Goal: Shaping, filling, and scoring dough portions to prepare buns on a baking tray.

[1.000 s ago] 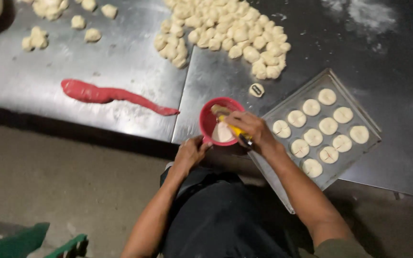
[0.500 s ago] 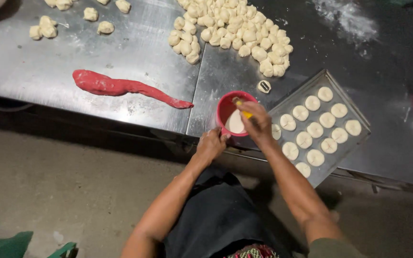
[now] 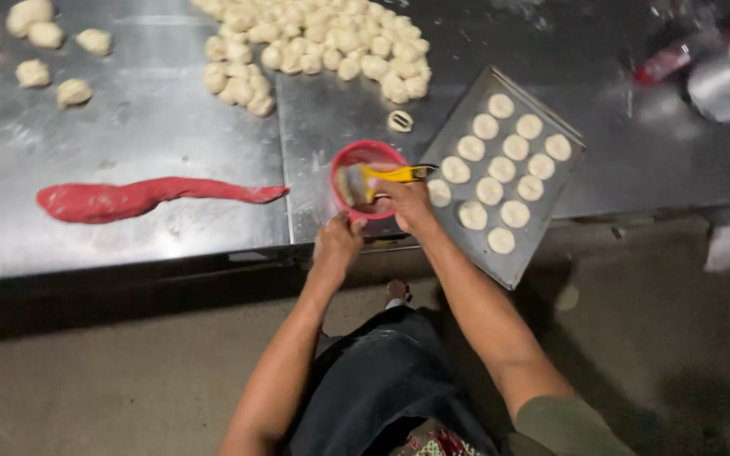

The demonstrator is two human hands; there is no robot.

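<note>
My left hand (image 3: 337,243) grips the near rim of a small red bowl (image 3: 367,155) that sits at the front edge of a steel table (image 3: 128,143). My right hand (image 3: 407,201) holds a yellow-handled brush (image 3: 386,175), its bristles lying inside the bowl. Just right of the bowl a dark baking tray (image 3: 475,253) carries several flat round dough pieces (image 3: 500,160) in rows, and overhangs the table edge.
A long red dough roll (image 3: 141,197) lies on the table at left. A heap of pale dough balls (image 3: 323,38) is at the back, with more balls (image 3: 31,51) at far left. One small ring-shaped piece (image 3: 400,121) lies beside the tray. Metal containers (image 3: 724,80) stand at far right.
The view has shifted. My right hand has turned the brush so that its yellow handle points right over the bowl rim. My left hand stays on the bowl.
</note>
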